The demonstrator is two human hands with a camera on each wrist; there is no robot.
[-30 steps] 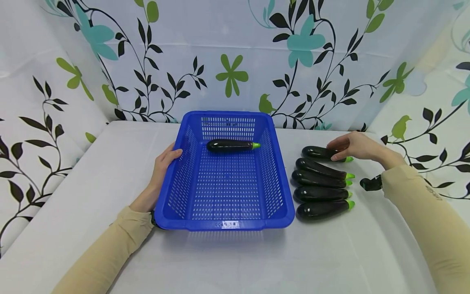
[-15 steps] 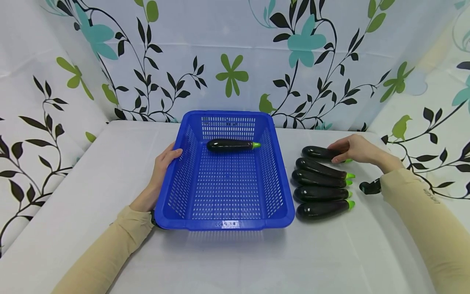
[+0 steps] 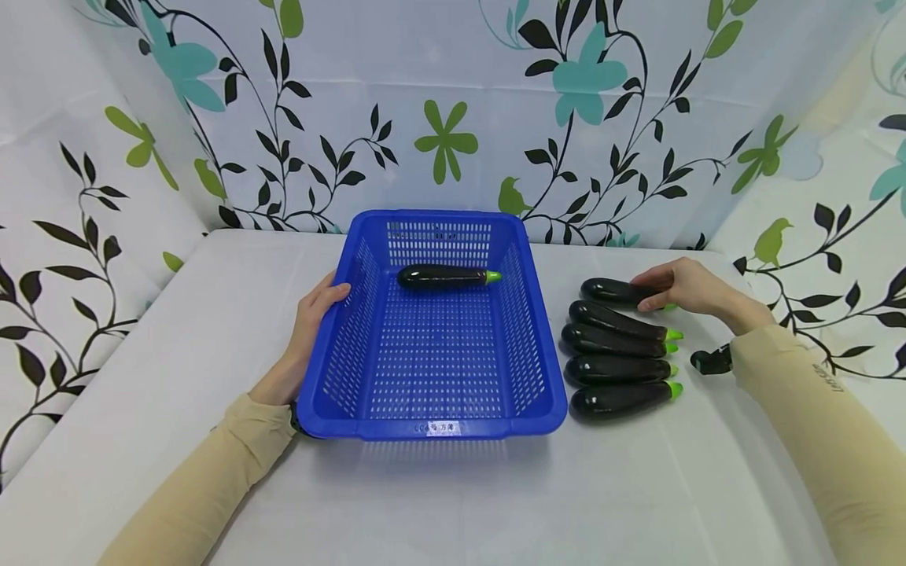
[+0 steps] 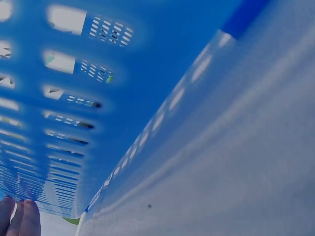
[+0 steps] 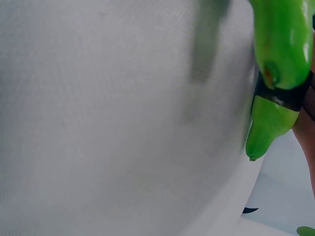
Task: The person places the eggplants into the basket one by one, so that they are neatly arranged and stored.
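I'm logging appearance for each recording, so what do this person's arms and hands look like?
The left hand and right hand are ungloved. The left sleeve and right sleeve are long and beige; the right one bears small dark lettering, too small to read. A black device shows at the right wrist, and a dark item is partly visible at the left.

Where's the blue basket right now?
In the head view, the blue basket is near the middle, held by the left hand, just left of the eggplants.
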